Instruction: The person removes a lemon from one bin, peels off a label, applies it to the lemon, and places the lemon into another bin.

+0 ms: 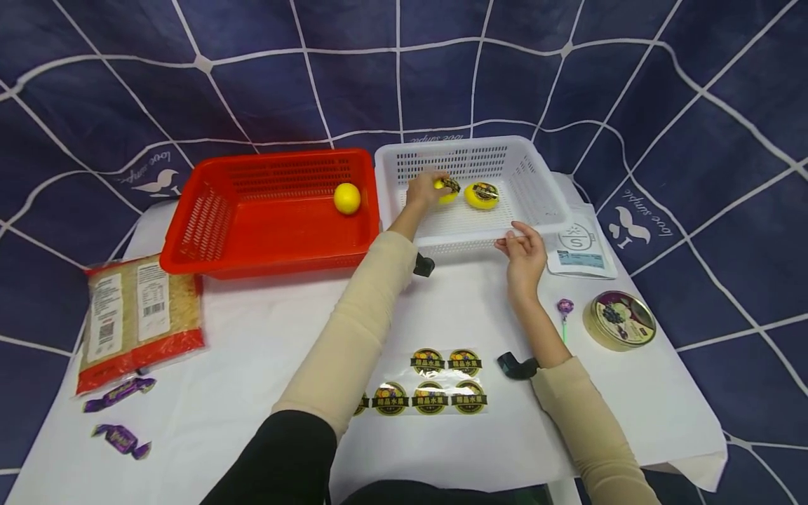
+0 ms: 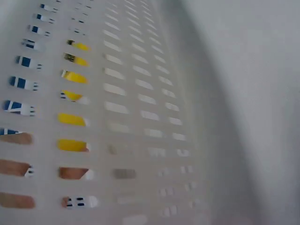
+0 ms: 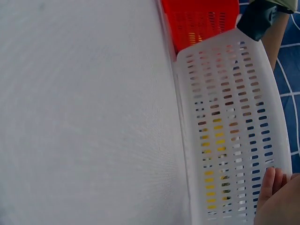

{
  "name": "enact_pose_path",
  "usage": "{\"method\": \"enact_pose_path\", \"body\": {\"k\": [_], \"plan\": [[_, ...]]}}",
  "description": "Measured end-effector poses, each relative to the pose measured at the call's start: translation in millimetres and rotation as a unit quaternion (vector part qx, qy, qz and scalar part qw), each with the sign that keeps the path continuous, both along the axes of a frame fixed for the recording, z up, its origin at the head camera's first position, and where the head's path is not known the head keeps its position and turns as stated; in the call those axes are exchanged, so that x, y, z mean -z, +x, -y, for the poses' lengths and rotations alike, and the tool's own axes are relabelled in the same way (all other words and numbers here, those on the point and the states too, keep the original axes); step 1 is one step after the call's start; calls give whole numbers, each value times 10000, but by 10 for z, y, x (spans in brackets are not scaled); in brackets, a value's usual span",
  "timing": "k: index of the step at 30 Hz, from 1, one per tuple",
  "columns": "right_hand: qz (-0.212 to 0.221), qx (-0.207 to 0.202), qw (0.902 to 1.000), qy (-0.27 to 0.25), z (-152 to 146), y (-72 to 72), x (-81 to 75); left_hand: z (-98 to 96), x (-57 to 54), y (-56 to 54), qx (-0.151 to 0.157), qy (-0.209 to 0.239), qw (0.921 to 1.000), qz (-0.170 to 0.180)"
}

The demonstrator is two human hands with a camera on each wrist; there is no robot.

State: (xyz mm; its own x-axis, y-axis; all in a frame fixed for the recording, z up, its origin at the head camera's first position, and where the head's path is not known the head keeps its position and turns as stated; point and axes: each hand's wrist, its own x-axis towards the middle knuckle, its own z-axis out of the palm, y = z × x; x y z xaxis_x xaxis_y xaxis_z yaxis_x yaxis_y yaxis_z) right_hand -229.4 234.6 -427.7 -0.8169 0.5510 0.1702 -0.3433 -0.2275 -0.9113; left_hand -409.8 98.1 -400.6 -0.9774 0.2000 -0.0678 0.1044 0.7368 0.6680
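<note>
The labelled lemon was inside the white basket, left of its middle, the basket sitting along the tabletop's far edge. Left hand pinched that lemon, fingers curled over its far-left side; right hand had fingertips at the basket's near rim, by the near right corner, gripping or just touching, cannot tell. Likely slip: smooth round skin plus a shallow hold could let the lemon roll into the second labelled lemon just beside it. Fingers dragging over its label could crease or lift it. Light-looking basket could tilt or slide if the right hand pressed the rim or the left forearm snagged it. Left sleeve might also shift the sticker sheet near the tabletop's near edge. Hidden: left thumb, lemon's underside, and whether it touched the basket floor. Left wrist view gave only slotted wall, with yellow and skin showing through; right wrist view cut the right hand off at the frame edge. Sheet's left end was covered by the sleeve; label print on both lemons too small to read.
</note>
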Motion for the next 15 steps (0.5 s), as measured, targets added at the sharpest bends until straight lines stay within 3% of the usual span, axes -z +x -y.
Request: {"method": "enact_pose_path", "body": {"k": [3, 8, 11, 15], "plan": [[4, 9, 10000, 87, 6, 10, -9, 12, 31, 10, 329, -434, 9975, 446], [59, 62, 9995, 295, -7, 9, -11, 2, 53, -26, 453, -329, 9938, 957], [133, 90, 9991, 381, -28, -12, 40, 4, 82, -45, 440, -51, 9942, 982], [188, 106, 9989, 424, -48, -53, 128, 21, 103, -56, 840, 12, 9925, 891]]}}
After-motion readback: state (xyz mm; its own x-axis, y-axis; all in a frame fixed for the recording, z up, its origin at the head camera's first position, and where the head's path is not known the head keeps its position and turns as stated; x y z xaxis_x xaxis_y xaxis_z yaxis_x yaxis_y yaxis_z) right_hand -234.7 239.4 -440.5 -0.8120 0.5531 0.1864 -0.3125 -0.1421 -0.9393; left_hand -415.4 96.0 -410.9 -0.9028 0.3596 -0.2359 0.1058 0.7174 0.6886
